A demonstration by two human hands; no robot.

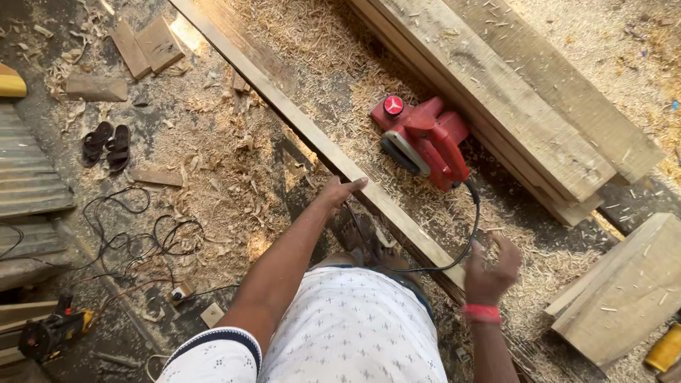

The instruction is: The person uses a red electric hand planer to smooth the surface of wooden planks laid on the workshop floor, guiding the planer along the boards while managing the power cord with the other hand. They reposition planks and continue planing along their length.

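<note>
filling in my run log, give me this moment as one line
left hand resting on long plank | right hand open, empty, by black cord | red planer on shavings, untouched

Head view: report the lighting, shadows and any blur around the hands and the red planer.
Head view: hard sunlight from the upper right, bright on the shavings and stacked planks; the person's shadow falls dark on the floor left of the long plank; red planer sharp, no glare; left hand crisp on the plank; right hand slightly motion-blurred; edges bend a little from the wide lens.
</note>
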